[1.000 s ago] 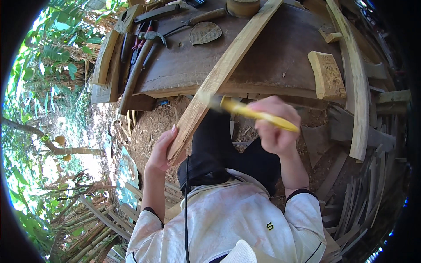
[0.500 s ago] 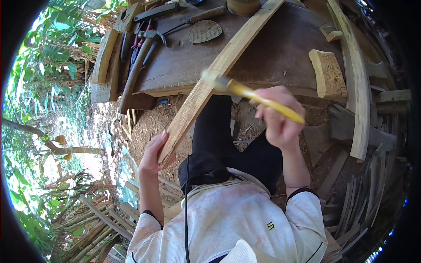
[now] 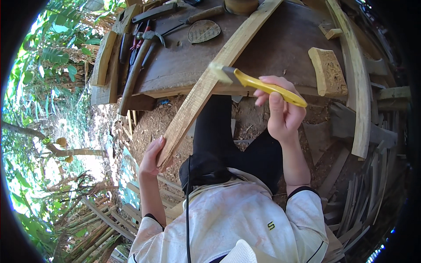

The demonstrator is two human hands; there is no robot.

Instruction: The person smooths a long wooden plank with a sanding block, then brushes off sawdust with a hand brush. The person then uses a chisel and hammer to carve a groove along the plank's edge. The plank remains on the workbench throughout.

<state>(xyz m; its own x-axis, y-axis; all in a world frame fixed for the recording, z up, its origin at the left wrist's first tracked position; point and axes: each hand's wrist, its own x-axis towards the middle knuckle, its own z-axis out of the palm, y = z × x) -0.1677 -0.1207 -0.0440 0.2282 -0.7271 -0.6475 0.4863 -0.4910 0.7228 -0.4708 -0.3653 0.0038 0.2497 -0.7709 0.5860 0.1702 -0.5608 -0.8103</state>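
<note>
On the workbench beyond the plank: hammer, wood block.

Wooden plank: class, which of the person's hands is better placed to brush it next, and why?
Right. The right hand already grips the yellow brush, whose bristles sit at the wooden plank. The left hand is busy holding the plank's lower end.
</note>
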